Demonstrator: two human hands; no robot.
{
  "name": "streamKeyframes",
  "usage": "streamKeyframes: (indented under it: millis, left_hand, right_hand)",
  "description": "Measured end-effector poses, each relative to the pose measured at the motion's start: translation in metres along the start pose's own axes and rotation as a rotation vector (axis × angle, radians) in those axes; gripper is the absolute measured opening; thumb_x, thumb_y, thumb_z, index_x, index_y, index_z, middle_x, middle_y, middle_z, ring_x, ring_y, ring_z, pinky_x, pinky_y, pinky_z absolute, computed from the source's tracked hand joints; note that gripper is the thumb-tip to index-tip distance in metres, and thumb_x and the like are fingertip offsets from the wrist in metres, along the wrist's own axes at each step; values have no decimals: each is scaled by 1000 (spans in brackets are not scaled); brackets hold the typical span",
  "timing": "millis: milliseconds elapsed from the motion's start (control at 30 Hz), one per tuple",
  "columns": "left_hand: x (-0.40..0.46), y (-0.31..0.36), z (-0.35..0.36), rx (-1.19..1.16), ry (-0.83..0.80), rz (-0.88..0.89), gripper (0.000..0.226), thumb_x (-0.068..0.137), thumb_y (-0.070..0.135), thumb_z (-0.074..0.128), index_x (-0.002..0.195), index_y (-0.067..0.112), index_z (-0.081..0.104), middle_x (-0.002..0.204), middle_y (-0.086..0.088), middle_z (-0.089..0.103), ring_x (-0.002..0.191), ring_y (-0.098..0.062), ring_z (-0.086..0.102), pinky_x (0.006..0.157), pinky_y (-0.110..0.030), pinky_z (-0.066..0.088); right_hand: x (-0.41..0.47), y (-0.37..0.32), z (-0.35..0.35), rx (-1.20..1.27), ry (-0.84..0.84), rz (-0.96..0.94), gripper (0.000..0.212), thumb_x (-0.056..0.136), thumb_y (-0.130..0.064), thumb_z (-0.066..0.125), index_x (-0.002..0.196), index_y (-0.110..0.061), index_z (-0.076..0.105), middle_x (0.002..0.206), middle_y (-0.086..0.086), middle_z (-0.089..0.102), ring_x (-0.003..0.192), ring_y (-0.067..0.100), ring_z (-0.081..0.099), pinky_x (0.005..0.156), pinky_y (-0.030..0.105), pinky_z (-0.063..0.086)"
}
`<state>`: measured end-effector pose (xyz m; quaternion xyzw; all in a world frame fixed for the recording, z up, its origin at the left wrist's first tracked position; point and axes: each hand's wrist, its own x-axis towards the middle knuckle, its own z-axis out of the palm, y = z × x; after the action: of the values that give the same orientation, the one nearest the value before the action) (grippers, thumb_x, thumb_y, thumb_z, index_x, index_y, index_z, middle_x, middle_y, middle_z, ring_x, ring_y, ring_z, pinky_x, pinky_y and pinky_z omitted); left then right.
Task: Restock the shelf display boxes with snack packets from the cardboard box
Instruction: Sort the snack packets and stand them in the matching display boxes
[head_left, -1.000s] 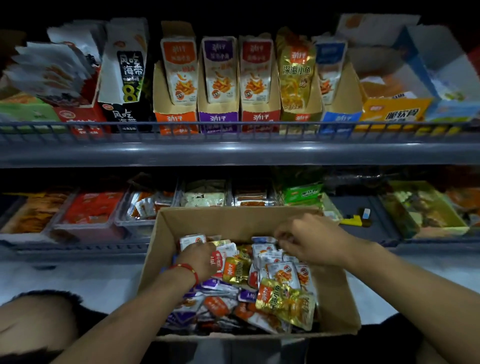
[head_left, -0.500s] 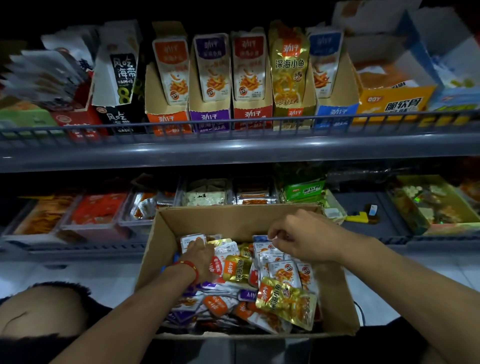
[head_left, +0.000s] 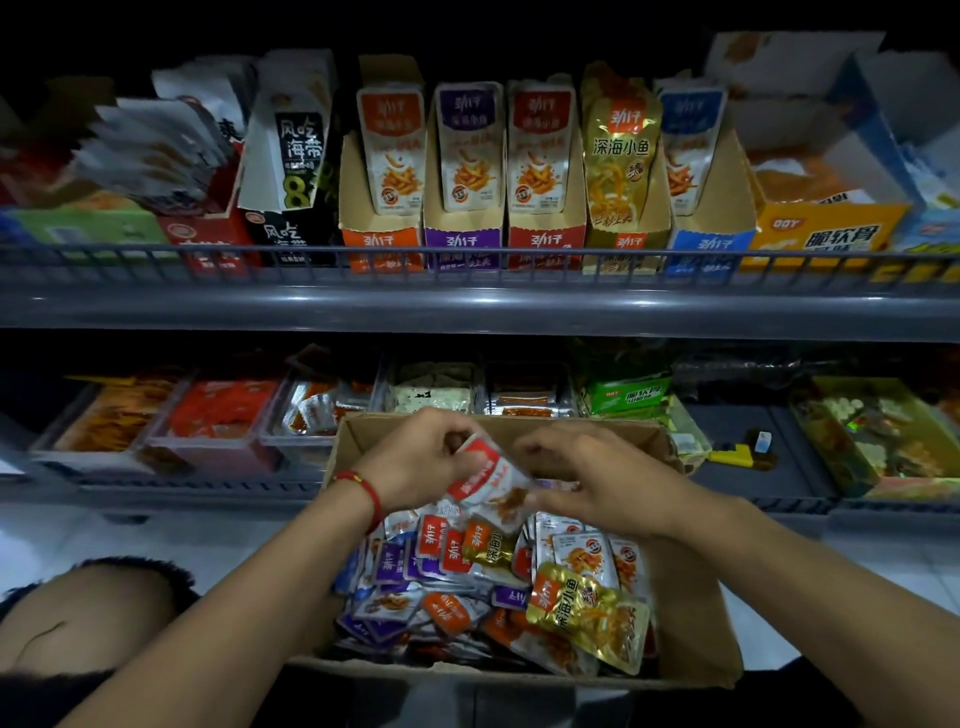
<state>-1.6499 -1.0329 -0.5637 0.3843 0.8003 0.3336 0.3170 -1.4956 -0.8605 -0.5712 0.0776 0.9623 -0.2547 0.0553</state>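
Observation:
A brown cardboard box (head_left: 691, 618) in front of me holds several small snack packets in red, purple, orange and gold. Above it, my left hand (head_left: 415, 462) with a red cord on the wrist grips a small stack of red-and-white packets (head_left: 485, 480). My right hand (head_left: 597, 483) has curled fingers at the right edge of that same stack; its fingertips are hidden. A large gold packet (head_left: 587, 618) lies on top of the pile at the front right. On the upper shelf stand the display boxes: orange (head_left: 382, 244), purple (head_left: 462, 244), red (head_left: 545, 241), gold (head_left: 626, 241), blue (head_left: 709, 247).
A grey wire rail (head_left: 467, 260) runs along the upper shelf's front edge. The lower shelf (head_left: 753, 467) behind the cardboard box carries clear trays of snacks, a green pack (head_left: 626, 395) and a yellow tool (head_left: 732, 454). My knee (head_left: 88, 618) is at the lower left.
Both hands have risen out of the pile and come together. The left hand now holds a small stack of red-and-white packets above the box, with the right hand against it.

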Motion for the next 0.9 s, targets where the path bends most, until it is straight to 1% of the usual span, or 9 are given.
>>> streamKeyframes:
  millis: [100, 167, 200, 300, 367, 467, 533, 700, 900]
  left_hand:
    - [-9, 19, -2, -306, 67, 62, 9, 90, 15, 71, 100, 15, 71, 93, -8, 76, 86, -21, 75, 78, -40, 63]
    - [-11, 24, -3, -539, 148, 13, 22, 87, 17, 75, 107, 10, 67, 94, -11, 77, 88, -27, 76, 76, -45, 63]
    - [-12, 24, -4, -635, 131, -17, 31, 85, 18, 76, 112, 9, 64, 97, -12, 77, 91, -29, 75, 77, -47, 62]
    - [-16, 24, 0, -730, -86, -97, 51, 79, 12, 82, 125, 7, 58, 110, -13, 75, 102, -32, 73, 89, -49, 58]
    - [-19, 26, 6, -727, -183, -103, 47, 83, 2, 77, 126, 5, 58, 110, -15, 75, 100, -33, 73, 86, -43, 60]
    - [-22, 30, 9, -765, -134, -102, 37, 86, -3, 71, 121, 1, 59, 103, -19, 75, 87, -30, 74, 73, -33, 63]
    - [-22, 32, 6, -768, -102, -105, 33, 86, -4, 71, 118, -1, 60, 100, -20, 75, 84, -30, 74, 68, -31, 63]
    - [-23, 34, -5, -864, -73, -94, 32, 85, 0, 71, 116, -4, 64, 105, -20, 75, 97, -33, 73, 75, -32, 61]
    - [-25, 45, -18, -1072, 22, 24, 39, 75, 8, 72, 111, -4, 69, 107, -20, 74, 97, -27, 73, 85, -34, 59]
  right_hand:
    - [0, -15, 1, 290, 15, 35, 28, 90, -38, 75, 113, -27, 64, 109, -11, 72, 97, 1, 69, 86, 33, 61]
    - [-2, -22, -4, 539, 89, 119, 21, 87, -26, 78, 104, -20, 68, 98, -7, 77, 88, 4, 74, 81, 33, 63]
    - [-3, -24, -6, 648, 136, 168, 20, 87, -22, 78, 104, -19, 69, 97, -6, 78, 87, 6, 75, 82, 34, 63]
    - [-4, -27, -12, 931, 283, 266, 26, 87, -17, 77, 112, -13, 70, 101, 0, 79, 92, 18, 77, 88, 45, 61]
    - [-4, -26, -14, 1075, 329, 288, 29, 87, -16, 77, 115, -9, 70, 104, 7, 78, 95, 27, 76, 90, 51, 59]
    - [-6, -23, -22, 1122, 321, 296, 29, 89, -16, 75, 115, -7, 70, 106, 10, 78, 100, 32, 75, 90, 50, 58]
    - [-6, -20, -29, 1115, 376, 279, 31, 89, -17, 74, 117, -7, 68, 107, 10, 77, 104, 34, 73, 90, 49, 55]
    - [-8, -12, -57, 1026, 519, 203, 32, 86, -23, 73, 115, -10, 70, 100, 12, 78, 92, 24, 74, 73, 29, 54]
    - [-5, -14, -82, 983, 491, 267, 22, 87, -20, 74, 103, -5, 74, 96, 17, 77, 83, 24, 64, 71, 28, 51]
